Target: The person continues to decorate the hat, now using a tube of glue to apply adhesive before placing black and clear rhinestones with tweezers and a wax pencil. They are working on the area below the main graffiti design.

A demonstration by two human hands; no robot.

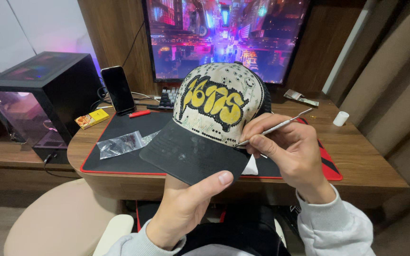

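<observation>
Cap held up at centre over the desk mat, brim pinched by left hand at 6 o'clock to steady it, right hand at 4 o'clock gripping thin metal pick pen-style, tip at brim seam.

The left hand shows only thumb and palm; its fingers sit under the black brim of the cap, out of sight. The cap's back, at twelve o'clock, is turned away. The thin metal tool has its tip at eight o'clock, too small to read against the studs. The monitor is cut by the top edge. The clear bag holds bits too tiny to tell. The computer case runs off the left edge.
</observation>
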